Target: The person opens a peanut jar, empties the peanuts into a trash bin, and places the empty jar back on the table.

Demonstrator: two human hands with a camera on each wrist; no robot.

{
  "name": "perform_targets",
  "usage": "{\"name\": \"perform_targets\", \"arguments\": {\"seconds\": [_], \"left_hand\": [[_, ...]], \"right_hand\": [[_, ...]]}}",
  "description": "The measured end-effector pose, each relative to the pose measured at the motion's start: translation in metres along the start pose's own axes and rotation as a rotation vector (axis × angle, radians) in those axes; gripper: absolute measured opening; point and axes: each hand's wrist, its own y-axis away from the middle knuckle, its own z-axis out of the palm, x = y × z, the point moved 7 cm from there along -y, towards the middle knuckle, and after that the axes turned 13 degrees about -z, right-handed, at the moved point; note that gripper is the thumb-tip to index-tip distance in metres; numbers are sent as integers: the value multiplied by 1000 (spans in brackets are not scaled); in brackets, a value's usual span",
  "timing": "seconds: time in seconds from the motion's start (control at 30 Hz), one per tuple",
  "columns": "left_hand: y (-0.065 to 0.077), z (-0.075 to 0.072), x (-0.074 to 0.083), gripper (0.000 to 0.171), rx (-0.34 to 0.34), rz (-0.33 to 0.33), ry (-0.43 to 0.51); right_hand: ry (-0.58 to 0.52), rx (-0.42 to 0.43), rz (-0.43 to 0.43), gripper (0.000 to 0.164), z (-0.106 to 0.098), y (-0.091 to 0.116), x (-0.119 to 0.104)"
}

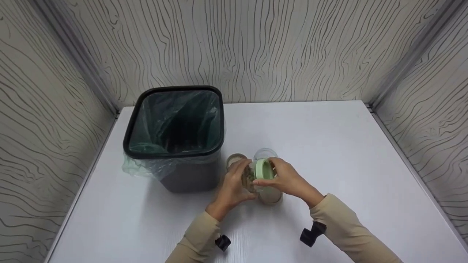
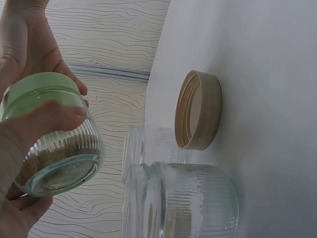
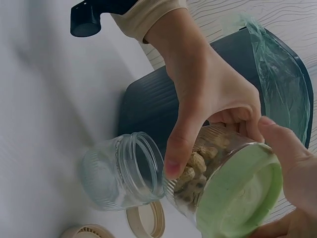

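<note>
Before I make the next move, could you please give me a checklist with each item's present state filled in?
1. Ribbed clear glass jar of peanuts gripped by the left hand: ok.
2. Pale green round lid held by the right hand: ok.
3. Lid fully tightened: cannot tell.
4. A hand free: not ok, both are occupied.
5. Dark grey bin with black rim lined with translucent green plastic bag: ok.
6. Clear glass jar on the table upright and uncovered: ok.

The bin [image 1: 193, 179] blocks passage left of the jar [image 1: 259, 172]; rightward over the table [image 1: 347, 153] there is room.
</note>
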Motion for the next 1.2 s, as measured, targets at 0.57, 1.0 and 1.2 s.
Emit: {"name": "perform_targets", "arguments": {"seconds": [0.57,1.0,1.2], "left_hand": [[0,0,-1,91,-57,-49,30],[0,2,-5,88,-102,-67,91],[0,3,-9,87,-132,-104,140]], "right_hand": [[-39,14,-207,85,-3,4,-5],[5,-13,-321,87,-8,6,-10],[9,-6,-348,88,-12,7,-11]]}}
